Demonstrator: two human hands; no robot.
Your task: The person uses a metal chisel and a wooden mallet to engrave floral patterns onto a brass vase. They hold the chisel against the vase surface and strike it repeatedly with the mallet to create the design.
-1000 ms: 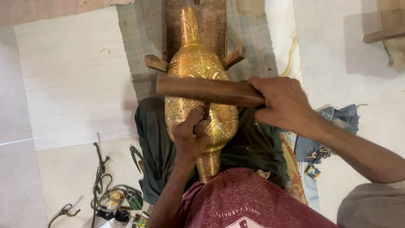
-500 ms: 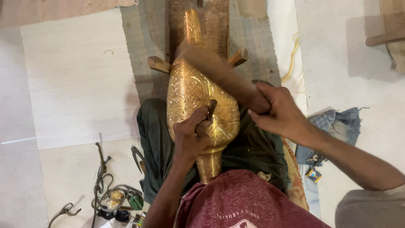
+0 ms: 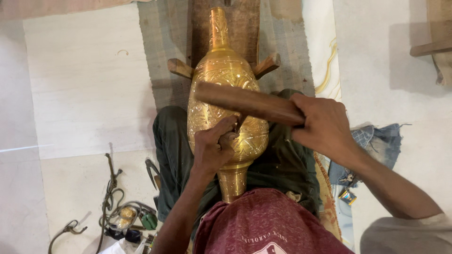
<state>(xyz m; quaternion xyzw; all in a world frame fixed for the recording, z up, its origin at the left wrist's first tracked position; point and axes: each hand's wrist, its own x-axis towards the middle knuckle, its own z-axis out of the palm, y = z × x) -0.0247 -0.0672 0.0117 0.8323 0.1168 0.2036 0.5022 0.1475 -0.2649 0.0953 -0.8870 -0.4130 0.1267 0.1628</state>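
Head view looks straight down at a brass vase (image 3: pixel 226 94) lying on its side across your lap, its narrow neck pointing away from you and its foot toward your red shirt (image 3: pixel 263 226). The vase rests between two wooden pegs (image 3: pixel 180 68) that stick out on either side of its shoulder, with a dark wooden board (image 3: pixel 245 28) under the neck and a grey woven mat (image 3: pixel 160 47) spread beneath that on the pale floor (image 3: pixel 84 84).

Your left hand (image 3: pixel 214 148) is closed around a small tool whose tip presses on the patterned belly of the vase; the tool itself is mostly hidden by your fingers (image 3: pixel 226 129). Your right hand (image 3: pixel 322 124) is clamped on one end of a wooden mallet (image 3: pixel 245 102), which lies across the vase just above the left hand, its far end over the vase's left shoulder. Whether the mallet touches the tool you cannot tell.

On the floor to your left lie a tangle of cord (image 3: pixel 110 188) and a pair of dark pliers (image 3: pixel 153 171), well apart from the vase. To your right a scrap of blue cloth (image 3: pixel 376 141) lies beside your forearm
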